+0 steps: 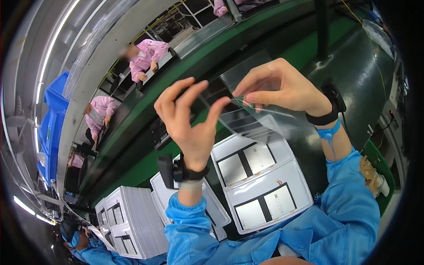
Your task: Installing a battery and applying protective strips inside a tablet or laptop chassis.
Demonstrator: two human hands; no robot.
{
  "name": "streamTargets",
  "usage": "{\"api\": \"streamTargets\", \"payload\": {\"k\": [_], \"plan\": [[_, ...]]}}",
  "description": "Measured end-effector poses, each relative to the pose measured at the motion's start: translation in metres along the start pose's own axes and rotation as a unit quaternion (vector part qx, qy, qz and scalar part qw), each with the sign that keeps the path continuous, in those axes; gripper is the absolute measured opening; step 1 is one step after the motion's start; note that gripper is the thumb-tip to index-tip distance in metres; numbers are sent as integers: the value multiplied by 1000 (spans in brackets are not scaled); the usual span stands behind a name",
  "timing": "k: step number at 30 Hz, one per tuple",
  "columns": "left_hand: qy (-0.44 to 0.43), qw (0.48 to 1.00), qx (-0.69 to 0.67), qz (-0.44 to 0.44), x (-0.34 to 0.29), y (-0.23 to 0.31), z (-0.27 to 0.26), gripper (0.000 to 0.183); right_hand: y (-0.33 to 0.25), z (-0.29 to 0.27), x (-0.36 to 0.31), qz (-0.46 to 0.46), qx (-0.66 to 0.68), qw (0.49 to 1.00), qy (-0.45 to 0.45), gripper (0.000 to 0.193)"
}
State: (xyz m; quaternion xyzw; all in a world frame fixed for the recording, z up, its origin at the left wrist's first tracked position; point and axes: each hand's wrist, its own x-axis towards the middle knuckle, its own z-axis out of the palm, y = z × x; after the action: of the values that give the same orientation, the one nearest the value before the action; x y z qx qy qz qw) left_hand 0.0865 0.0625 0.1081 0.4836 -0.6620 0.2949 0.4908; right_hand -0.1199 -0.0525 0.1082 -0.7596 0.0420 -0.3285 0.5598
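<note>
A clear plastic film hangs above the white tray, creased and see-through. Pinched at its upper middle, it is held between the thumb and fingers of my right hand. My left hand is at the film's left edge, its thumb and fingers spread apart and nothing visible gripped in them. Below the film lies a white plastic tray with two recesses, each bearing a flat panel with white faces and dark bands. Part of the tray's far side shows through the film.
Left of the tray are another white tray and a tall stack of trays. A dark green conveyor runs beyond. Several people in pink work across it; a person in blue is at lower left. A green bin stands at right.
</note>
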Motion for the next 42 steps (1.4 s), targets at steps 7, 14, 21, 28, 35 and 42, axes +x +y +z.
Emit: {"api": "streamTargets", "payload": {"k": [7,14,21,28,35,42], "plan": [[-68,968,-198,-139,-17,13,-17,40,-7,20,-6,-59,11,996,-61,35],[-94,843,-459,-264,-24,3,-23,13,10,23,-7,-127,11,989,-70,35],[-60,794,-518,-311,-20,1,-17,18,10,23,1,-185,-32,980,-71,38],[-9,899,-330,-289,-27,-31,-38,21,11,-24,-10,-30,93,992,84,36],[-219,966,-56,126,-83,-9,-47,28,131,-135,-121,229,-182,927,234,86],[-237,934,-38,266,-118,-7,-23,28,108,-62,-99,-8,-543,810,222,48]]}}
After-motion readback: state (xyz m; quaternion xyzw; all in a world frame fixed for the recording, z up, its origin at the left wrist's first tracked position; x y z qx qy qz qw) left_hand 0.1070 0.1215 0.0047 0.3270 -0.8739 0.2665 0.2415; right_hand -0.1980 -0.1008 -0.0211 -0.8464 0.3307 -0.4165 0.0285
